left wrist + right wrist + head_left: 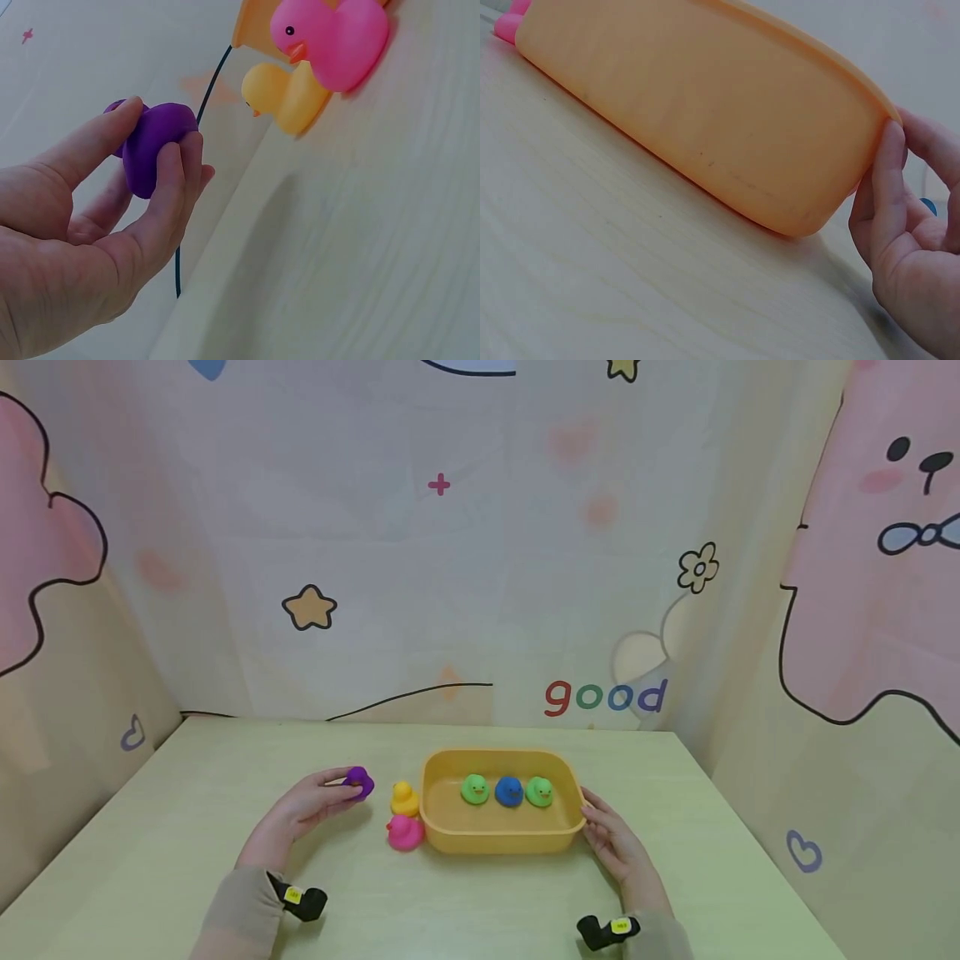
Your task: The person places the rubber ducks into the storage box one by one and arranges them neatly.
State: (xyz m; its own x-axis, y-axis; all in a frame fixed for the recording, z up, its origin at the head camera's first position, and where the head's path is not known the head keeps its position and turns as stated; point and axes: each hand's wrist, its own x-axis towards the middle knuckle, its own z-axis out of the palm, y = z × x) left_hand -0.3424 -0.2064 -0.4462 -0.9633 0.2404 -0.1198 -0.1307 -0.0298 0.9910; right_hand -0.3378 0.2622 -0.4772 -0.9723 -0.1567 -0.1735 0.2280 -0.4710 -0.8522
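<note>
left grip (307, 803) pinches round purple rubbery duck (154, 141); squeeze softly, don't bump yellow rubbery duck (405, 800). right grip (617, 843) holds yellow-orange plastic tub (498, 842); best not tip it.

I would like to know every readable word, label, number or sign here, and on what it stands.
"good": coloured letters on the backdrop.
"+": pink sign, higher on the same backdrop.
Left yellow label, on the black wrist device: too small to read.
Right yellow label, on the other black wrist device: too small to read.
I see no other readable text.
</note>
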